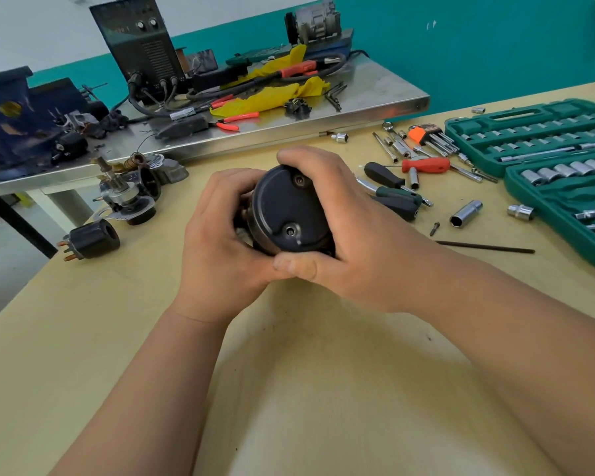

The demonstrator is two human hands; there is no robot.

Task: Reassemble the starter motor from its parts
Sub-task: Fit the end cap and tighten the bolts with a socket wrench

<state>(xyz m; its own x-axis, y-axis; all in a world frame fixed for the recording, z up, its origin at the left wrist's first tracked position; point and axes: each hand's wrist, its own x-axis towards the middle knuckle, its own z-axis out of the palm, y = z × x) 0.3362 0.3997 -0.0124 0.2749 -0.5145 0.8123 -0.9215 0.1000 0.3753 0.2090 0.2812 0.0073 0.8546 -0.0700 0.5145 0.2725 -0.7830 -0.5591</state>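
Fig. My left hand (220, 231) and right hand (344, 228) both curl tightly around the starter motor (285, 207), held over the tabletop (306, 355) with its dark capped end facing me. I should press squarely and keep the two screw holes (291, 231) aligned. Whether the cap is fully seated I cannot tell.

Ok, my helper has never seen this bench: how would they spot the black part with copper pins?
Go to the left edge of the pale wooden table, left of the left hand holding the motor housing. A squat black cylinder lies there on its side, nearer the person than the cluster of silver parts. It alone has copper pins sticking out of one end.
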